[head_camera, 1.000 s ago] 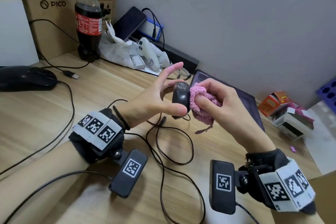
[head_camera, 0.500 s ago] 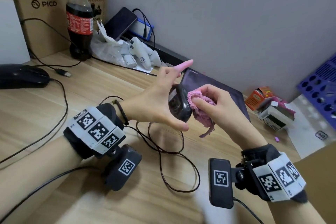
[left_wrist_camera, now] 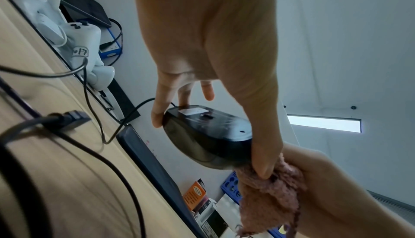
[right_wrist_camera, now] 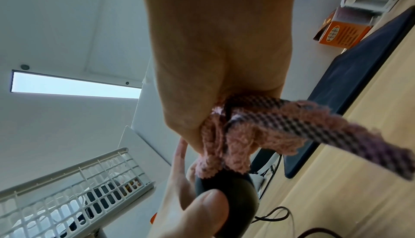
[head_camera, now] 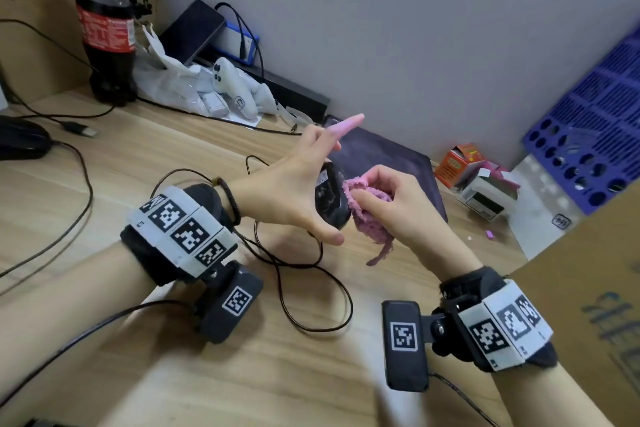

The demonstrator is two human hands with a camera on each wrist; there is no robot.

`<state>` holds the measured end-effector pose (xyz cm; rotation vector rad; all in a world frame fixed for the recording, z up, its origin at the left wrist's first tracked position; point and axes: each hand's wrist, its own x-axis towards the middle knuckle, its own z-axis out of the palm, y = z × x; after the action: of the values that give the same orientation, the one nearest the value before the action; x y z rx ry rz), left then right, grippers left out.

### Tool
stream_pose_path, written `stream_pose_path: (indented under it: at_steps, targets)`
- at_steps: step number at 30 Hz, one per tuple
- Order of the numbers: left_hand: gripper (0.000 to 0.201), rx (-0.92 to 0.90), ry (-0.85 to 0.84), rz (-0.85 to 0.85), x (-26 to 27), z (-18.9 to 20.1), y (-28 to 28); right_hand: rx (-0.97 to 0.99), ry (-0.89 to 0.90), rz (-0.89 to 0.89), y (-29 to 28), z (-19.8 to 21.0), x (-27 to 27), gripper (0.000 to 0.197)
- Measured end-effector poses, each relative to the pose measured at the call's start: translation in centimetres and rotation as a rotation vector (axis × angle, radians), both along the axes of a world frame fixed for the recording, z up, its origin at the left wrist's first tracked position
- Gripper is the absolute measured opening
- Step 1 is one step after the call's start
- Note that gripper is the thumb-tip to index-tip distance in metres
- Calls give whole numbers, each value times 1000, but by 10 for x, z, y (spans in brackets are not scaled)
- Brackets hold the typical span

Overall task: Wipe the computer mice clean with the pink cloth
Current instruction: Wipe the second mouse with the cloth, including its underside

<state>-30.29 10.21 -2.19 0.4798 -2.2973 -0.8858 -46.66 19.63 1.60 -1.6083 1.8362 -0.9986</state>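
A small black wired mouse (head_camera: 329, 196) is held in the air above the desk by my left hand (head_camera: 294, 191), thumb under it and fingers at its far end, index finger sticking up. The left wrist view shows the mouse (left_wrist_camera: 209, 137) underside up, with a white label. My right hand (head_camera: 398, 208) grips the bunched pink cloth (head_camera: 363, 211) and presses it against the mouse's right side. In the right wrist view the cloth (right_wrist_camera: 226, 146) sits on the mouse (right_wrist_camera: 229, 204). A second black mouse (head_camera: 20, 139) lies at the desk's left edge.
The mouse's cable (head_camera: 301, 288) loops on the wooden desk (head_camera: 138, 177) below my hands. A dark pad (head_camera: 388, 159) lies behind them. A cola bottle (head_camera: 105, 31), white controllers (head_camera: 232, 87), small boxes (head_camera: 478, 180), a blue rack (head_camera: 595, 135) and a cardboard box (head_camera: 599, 288) surround the spot.
The mouse has turned in my left hand, its underside now facing me more. The cloth has slid along its right side. The view has swung to the right.
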Motion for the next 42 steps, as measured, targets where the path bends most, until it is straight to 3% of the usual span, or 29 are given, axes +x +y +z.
stream_pose_path:
  at_steps: [5, 11, 18, 26, 29, 33, 35, 42]
  targets:
    - [142, -59, -45, -90, 2, 1, 8, -16, 31, -67, -12, 0, 3, 13]
    - [144, -72, -85, -37, 8, 14, -2, 18, -5, -17, 0, 0, 9, 13]
    - [150, 15, -119, -91, 8, 21, 12, 8, -63, -14, 2, 2, 5, 12]
    - [149, 256, -125, -177, 13, 15, 25, 16, -41, -74, -3, 2, -23, 12]
    - [147, 306, -127, -165, 15, 13, 23, -29, -66, 35, 10, 15, -21, 9]
    - [145, 377, -101, -141, 14, 14, 20, -3, 32, 305, 26, 25, -5, 7]
    - [145, 411, -90, -154, 16, 15, 20, -9, 49, 340, 27, 21, -2, 7]
    - [141, 516, -56, -234, 20, 15, 30, -30, -18, 128, 12, -1, -9, 15]
